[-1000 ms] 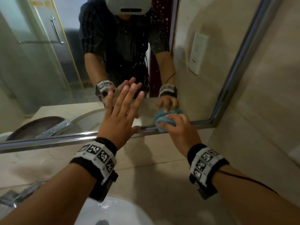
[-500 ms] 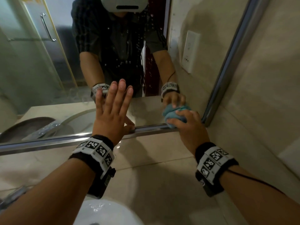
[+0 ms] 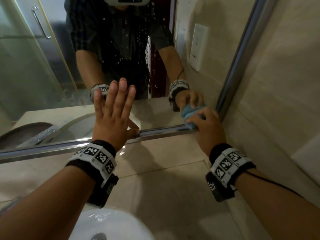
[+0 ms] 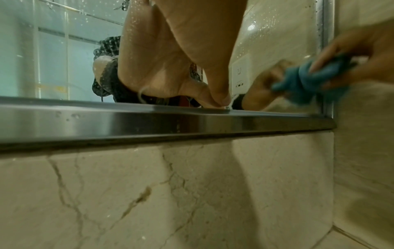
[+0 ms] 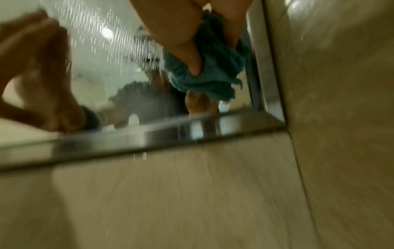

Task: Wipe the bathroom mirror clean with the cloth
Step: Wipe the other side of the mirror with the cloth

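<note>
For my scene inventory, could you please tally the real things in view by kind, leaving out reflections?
Hands: 2, left hand and right hand
Cloths: 1, blue cloth
Mirrors: 1, mirror
Wrist bands: 2, and
Sinks: 1, white sink
Total: 7

Bare forearms, banded wrists
Black wristbands [image 3: 97,160] with white marker tiles; thin black cable [image 3: 273,185] along the right forearm.
</note>
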`<state>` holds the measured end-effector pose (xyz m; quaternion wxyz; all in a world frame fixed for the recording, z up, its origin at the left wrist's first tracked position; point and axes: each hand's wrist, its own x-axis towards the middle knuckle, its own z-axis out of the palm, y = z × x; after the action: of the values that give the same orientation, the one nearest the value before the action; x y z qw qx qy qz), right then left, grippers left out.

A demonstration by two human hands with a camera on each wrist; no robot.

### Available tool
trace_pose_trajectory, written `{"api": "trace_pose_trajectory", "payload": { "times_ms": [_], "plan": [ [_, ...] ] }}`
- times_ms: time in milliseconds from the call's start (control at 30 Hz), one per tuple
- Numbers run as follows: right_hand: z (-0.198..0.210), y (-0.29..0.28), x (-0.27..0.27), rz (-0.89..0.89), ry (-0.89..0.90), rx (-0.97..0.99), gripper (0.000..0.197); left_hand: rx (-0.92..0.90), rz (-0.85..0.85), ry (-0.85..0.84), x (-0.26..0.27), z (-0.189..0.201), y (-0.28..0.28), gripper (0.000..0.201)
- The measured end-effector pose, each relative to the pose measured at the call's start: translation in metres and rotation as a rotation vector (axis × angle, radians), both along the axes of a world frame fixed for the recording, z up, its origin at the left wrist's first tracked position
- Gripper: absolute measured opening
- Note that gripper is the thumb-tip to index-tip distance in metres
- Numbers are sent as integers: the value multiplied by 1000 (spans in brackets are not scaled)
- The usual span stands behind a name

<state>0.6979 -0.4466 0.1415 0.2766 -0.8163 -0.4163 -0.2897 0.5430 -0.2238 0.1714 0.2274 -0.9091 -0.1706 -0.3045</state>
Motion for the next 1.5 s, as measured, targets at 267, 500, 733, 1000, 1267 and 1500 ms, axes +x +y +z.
{"api": "trace_pose_trajectory", "payload": {
  "times_ms": [267,500,733,1000,1267,1500],
  "plan": [
    [34,5,12,-177,44,355,14,6,-14,4,1,-1,2,133],
    [-5,-7,7,-65,290,130,27,-15,-15,6,0,0,-1,134],
    [19,1,17,-204,70,281,32,15,-22,-6,1,-3,2,132],
    [1,-13,10,-75,216,120,25,6,-30,-1,0,-3,4,132],
    [14,5,15,-195,145,415,23,23,-14,-7,1,-5,4,131],
    [-10,-3,7,-92,374,196,24,-4,-21,-7,1,-2,0,132]
  ]
}}
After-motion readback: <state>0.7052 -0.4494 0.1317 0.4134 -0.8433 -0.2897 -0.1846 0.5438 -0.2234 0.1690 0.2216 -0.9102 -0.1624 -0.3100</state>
